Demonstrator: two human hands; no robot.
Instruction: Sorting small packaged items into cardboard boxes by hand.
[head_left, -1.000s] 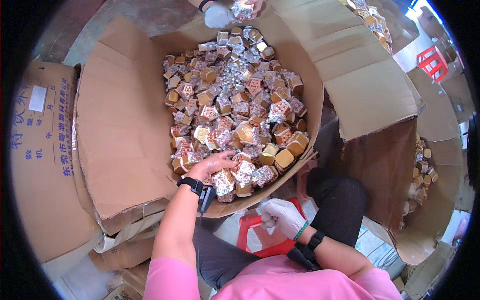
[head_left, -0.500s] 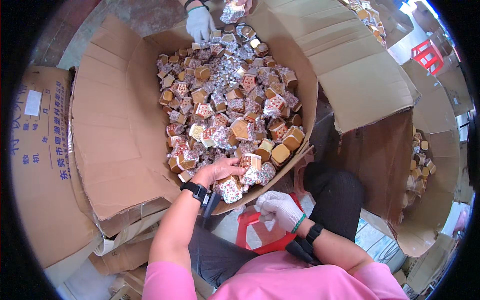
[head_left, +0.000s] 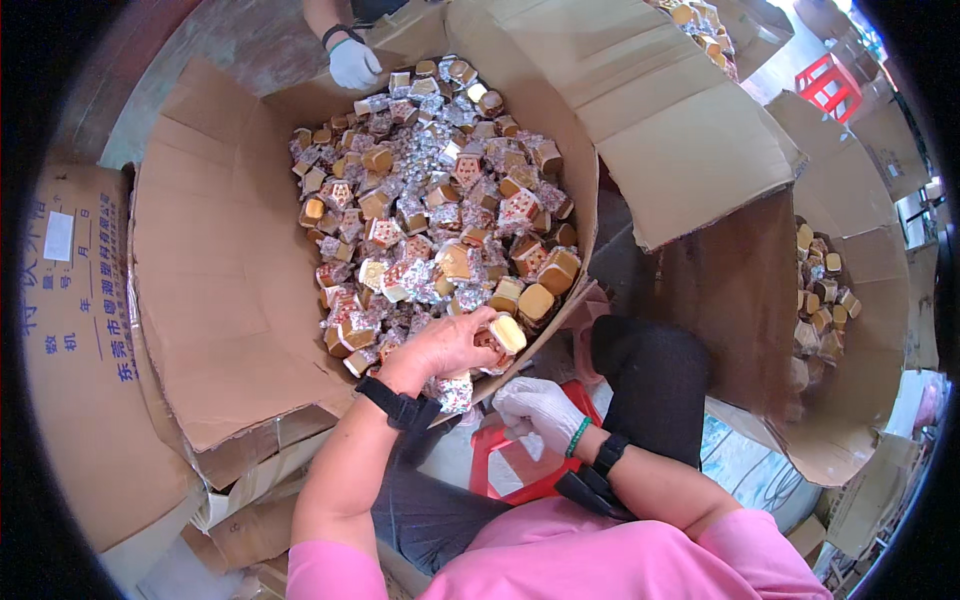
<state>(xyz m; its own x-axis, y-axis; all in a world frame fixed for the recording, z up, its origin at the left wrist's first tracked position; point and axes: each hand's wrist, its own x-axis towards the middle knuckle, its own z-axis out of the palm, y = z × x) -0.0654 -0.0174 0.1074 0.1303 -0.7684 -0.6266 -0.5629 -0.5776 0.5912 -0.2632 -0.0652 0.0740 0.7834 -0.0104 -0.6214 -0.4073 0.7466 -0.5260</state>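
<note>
A large cardboard box [head_left: 205,270] in front of me holds a heap of small house-shaped ornaments [head_left: 420,215] with sprinkle-dotted white, red and brown sides, many in clear wrap. At its near edge my bare left hand [head_left: 448,345] is closed round one little house [head_left: 509,334], whose pale yellow base faces up. Another sprinkled house [head_left: 453,392] lies just under that palm. My right hand [head_left: 540,412], in a white glove, stays outside the box over my lap, fingers curled together; whatever they may hold is hidden.
A co-worker's gloved hand [head_left: 353,64] is at the box's far edge. To the right stands another open carton [head_left: 860,390] with more little houses. A red stool [head_left: 490,465] is below my right hand, and a second red stool [head_left: 828,88] stands far right.
My left hand has gripped and tipped up a house, turning its yellow base upward. The co-worker's gloved hand has drawn back from the heap; the house beside it has left view.
</note>
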